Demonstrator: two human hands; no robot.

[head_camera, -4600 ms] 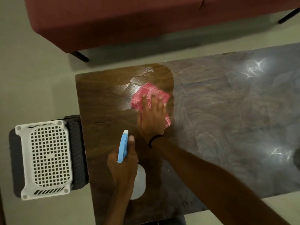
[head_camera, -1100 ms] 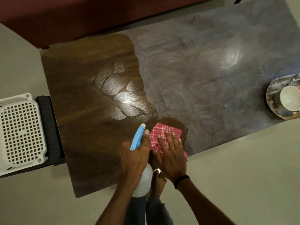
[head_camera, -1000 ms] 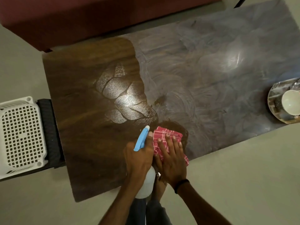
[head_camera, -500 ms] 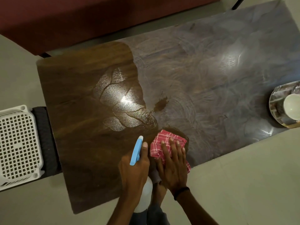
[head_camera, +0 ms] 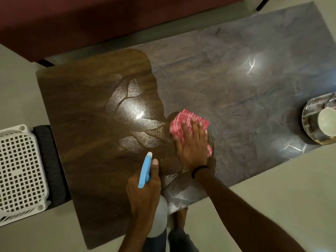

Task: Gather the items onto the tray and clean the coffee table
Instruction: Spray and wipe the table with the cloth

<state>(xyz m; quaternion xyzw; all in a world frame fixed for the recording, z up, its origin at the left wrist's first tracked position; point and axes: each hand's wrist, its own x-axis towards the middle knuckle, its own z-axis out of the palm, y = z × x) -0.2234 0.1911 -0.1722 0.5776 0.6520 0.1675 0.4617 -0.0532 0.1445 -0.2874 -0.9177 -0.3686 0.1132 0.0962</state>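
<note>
The table [head_camera: 81, 106] looks wiped at frame left, hazy right still to do; the right grip [head_camera: 193, 146] lies flat on the cloth [head_camera: 181, 119], and the left grip [head_camera: 143, 193] clasps the spray bottle [head_camera: 144, 170].

The tray [head_camera: 307, 113] and its cup [head_camera: 327, 122] run off the right edge, the crate [head_camera: 20, 170] off the left.

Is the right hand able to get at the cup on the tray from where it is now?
Probably yes. The right hand lies flat on the cloth, and only bare table lies between it and the cup on the tray. It may need a lean or step sideways.
</note>
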